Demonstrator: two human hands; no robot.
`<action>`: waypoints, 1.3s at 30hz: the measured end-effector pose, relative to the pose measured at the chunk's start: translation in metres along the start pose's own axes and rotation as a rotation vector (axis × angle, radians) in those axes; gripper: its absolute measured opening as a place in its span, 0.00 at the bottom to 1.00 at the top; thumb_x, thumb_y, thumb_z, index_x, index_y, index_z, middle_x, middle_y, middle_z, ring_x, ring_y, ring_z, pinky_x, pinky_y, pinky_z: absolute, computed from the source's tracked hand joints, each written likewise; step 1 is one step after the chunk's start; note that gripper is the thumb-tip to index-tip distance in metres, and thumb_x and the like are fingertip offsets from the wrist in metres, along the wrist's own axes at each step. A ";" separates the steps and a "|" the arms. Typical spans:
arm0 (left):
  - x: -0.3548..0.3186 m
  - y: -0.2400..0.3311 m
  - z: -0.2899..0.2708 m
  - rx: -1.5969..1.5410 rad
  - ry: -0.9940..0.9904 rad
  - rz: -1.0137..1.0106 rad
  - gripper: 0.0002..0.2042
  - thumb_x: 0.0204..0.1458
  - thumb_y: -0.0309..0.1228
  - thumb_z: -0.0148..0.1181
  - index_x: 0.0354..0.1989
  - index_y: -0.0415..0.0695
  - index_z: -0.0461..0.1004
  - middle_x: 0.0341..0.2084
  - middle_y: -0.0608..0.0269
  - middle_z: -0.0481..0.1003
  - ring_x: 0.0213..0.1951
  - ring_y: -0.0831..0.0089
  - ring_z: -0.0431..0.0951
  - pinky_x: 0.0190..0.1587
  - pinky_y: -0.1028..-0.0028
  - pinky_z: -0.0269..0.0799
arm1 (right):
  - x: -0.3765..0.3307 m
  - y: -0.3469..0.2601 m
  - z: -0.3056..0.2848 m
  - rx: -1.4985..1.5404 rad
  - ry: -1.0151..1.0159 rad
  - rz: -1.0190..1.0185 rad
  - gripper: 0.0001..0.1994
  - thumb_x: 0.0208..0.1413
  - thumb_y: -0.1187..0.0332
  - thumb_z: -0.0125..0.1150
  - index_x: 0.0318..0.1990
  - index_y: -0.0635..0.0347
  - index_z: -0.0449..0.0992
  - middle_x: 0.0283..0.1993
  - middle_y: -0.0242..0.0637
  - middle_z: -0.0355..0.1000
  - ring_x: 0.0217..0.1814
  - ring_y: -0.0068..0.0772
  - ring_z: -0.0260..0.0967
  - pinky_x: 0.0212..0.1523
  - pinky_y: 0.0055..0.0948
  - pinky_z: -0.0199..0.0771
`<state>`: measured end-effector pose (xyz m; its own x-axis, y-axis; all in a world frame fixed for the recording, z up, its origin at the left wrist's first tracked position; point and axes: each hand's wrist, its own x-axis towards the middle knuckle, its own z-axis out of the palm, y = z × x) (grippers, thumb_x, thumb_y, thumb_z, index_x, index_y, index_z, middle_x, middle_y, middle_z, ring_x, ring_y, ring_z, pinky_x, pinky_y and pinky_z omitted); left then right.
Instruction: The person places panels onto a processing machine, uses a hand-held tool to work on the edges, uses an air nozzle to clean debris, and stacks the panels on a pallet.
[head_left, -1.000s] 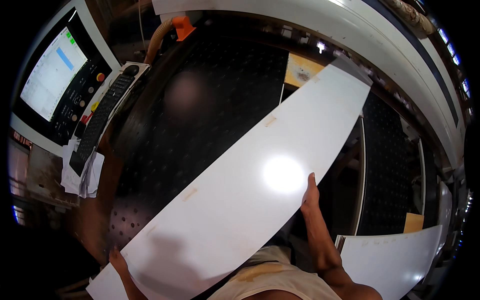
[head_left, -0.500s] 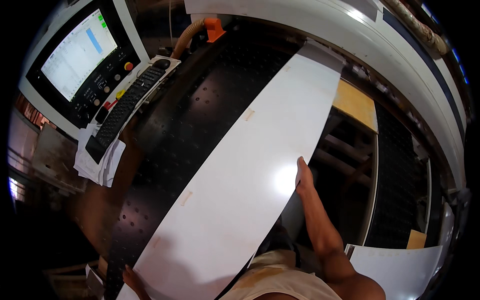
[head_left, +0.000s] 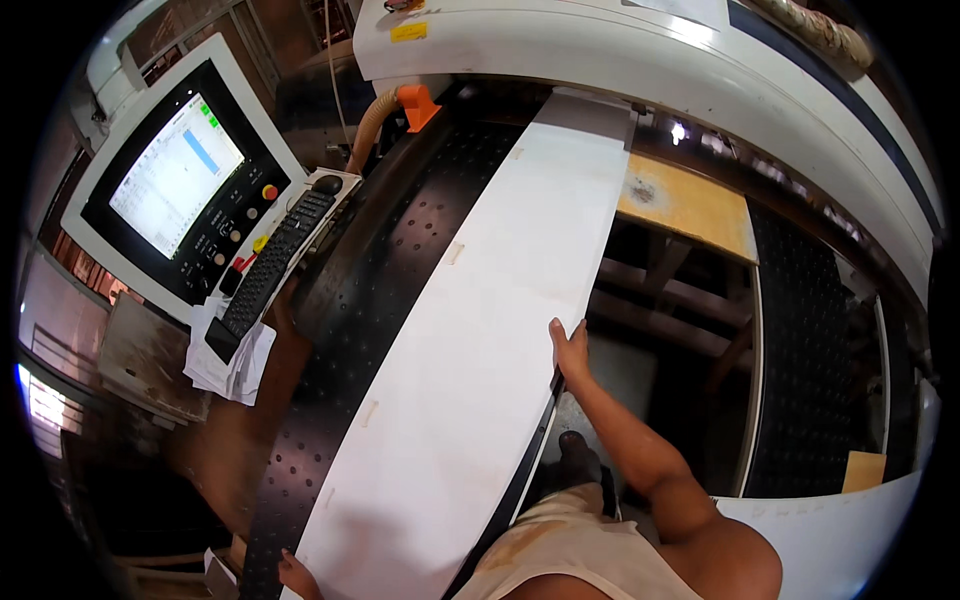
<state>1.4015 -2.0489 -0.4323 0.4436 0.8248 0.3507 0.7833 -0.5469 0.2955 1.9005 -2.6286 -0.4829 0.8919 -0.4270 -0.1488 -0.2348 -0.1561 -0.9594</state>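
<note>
A long white panel (head_left: 470, 330) lies slantwise on a black table dotted with small bumps, its far end under the white machine beam. My right hand (head_left: 572, 355) grips the panel's right edge about midway along, its thumb on the upper face. At the near left corner, my left hand (head_left: 299, 577) holds the opposite edge; only part of that hand shows. Several small tan marks run along the panel's left side.
On the left stand a control screen (head_left: 178, 180), a black keyboard (head_left: 275, 262) and loose papers (head_left: 230, 365). An orange nozzle (head_left: 418, 107) sits at the table's far end. A yellowish board (head_left: 690, 207) bridges the open frame; another white sheet (head_left: 820, 540) lies at lower right.
The view has shifted, so the screen sits lower and the panel farther left. My right hand now shows its fingers spread at the panel's edge. Both hands stay at the panel's edges.
</note>
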 end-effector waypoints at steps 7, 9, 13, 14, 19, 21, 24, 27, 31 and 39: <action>-0.092 0.074 -0.041 0.234 -0.110 -0.288 0.41 0.63 0.62 0.47 0.69 0.33 0.60 0.68 0.40 0.62 0.68 0.42 0.62 0.71 0.51 0.53 | 0.162 -0.013 -0.077 -0.103 0.131 -0.495 0.36 0.67 0.50 0.54 0.69 0.74 0.58 0.74 0.61 0.53 0.77 0.58 0.49 0.75 0.43 0.49; -0.151 0.108 -0.066 0.257 -0.133 -0.454 0.44 0.61 0.65 0.45 0.69 0.33 0.60 0.69 0.39 0.60 0.69 0.45 0.62 0.70 0.50 0.55 | 0.250 -0.036 -0.090 -0.145 0.174 -0.538 0.36 0.67 0.49 0.54 0.69 0.73 0.57 0.74 0.61 0.52 0.77 0.59 0.49 0.76 0.43 0.49; -0.262 0.181 -0.076 0.637 0.129 -0.833 0.44 0.56 0.70 0.48 0.53 0.31 0.76 0.37 0.46 0.81 0.36 0.44 0.80 0.44 0.45 0.76 | 0.408 -0.060 -0.098 -0.246 0.112 -0.468 0.39 0.67 0.46 0.53 0.71 0.73 0.55 0.77 0.62 0.47 0.80 0.59 0.43 0.77 0.45 0.45; -0.282 0.179 -0.071 0.459 0.042 -0.952 0.43 0.54 0.71 0.51 0.49 0.33 0.78 0.33 0.48 0.81 0.30 0.49 0.79 0.38 0.45 0.75 | 0.436 -0.065 -0.093 -0.184 0.088 -0.501 0.40 0.67 0.45 0.53 0.71 0.73 0.55 0.77 0.62 0.47 0.80 0.59 0.42 0.77 0.45 0.44; -0.300 0.266 -0.034 0.256 0.094 -1.127 0.36 0.57 0.60 0.51 0.53 0.32 0.72 0.38 0.45 0.79 0.34 0.50 0.78 0.42 0.48 0.75 | 0.474 -0.045 -0.037 -0.354 0.046 -0.592 0.41 0.66 0.43 0.51 0.74 0.67 0.52 0.76 0.70 0.43 0.80 0.68 0.38 0.75 0.58 0.39; -0.281 0.289 -0.008 0.156 0.136 -1.157 0.34 0.59 0.56 0.50 0.54 0.31 0.70 0.40 0.44 0.78 0.36 0.51 0.78 0.44 0.50 0.75 | 0.473 -0.048 -0.040 -0.266 0.028 -0.631 0.44 0.65 0.40 0.50 0.75 0.67 0.49 0.77 0.69 0.41 0.80 0.68 0.36 0.75 0.60 0.36; -0.260 0.304 0.026 -0.011 0.217 -1.224 0.30 0.61 0.50 0.50 0.56 0.31 0.67 0.42 0.42 0.76 0.38 0.52 0.77 0.46 0.52 0.75 | 0.463 -0.069 -0.038 -0.258 0.011 -0.617 0.44 0.65 0.40 0.49 0.75 0.67 0.47 0.77 0.70 0.41 0.80 0.67 0.36 0.75 0.60 0.36; -0.241 0.313 0.065 -0.189 0.314 -1.322 0.26 0.63 0.44 0.50 0.57 0.30 0.63 0.45 0.41 0.75 0.41 0.53 0.77 0.48 0.54 0.75 | 0.484 -0.080 -0.022 -0.275 0.007 -0.623 0.44 0.65 0.40 0.49 0.75 0.67 0.48 0.76 0.71 0.41 0.80 0.67 0.36 0.75 0.60 0.36; -0.234 0.284 0.079 -0.495 0.907 -1.076 0.32 0.50 0.30 0.66 0.54 0.23 0.53 0.43 0.39 0.72 0.41 0.56 0.77 0.46 0.55 0.80 | 0.499 -0.105 0.046 -0.169 -0.017 -0.632 0.43 0.65 0.41 0.51 0.73 0.70 0.51 0.76 0.70 0.43 0.80 0.67 0.38 0.75 0.59 0.37; -0.175 0.329 0.107 -0.708 1.009 -1.112 0.25 0.50 0.20 0.61 0.52 0.24 0.54 0.49 0.36 0.69 0.46 0.56 0.75 0.51 0.57 0.76 | 0.545 -0.125 0.161 0.110 -0.032 -0.673 0.36 0.69 0.51 0.52 0.72 0.73 0.53 0.75 0.64 0.49 0.78 0.61 0.45 0.76 0.48 0.44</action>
<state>1.6278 -2.3581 -0.4915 -0.8238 0.5666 0.0188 0.0377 0.0217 0.9991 2.4785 -2.6988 -0.4829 0.8411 -0.2418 0.4839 0.4145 -0.2866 -0.8637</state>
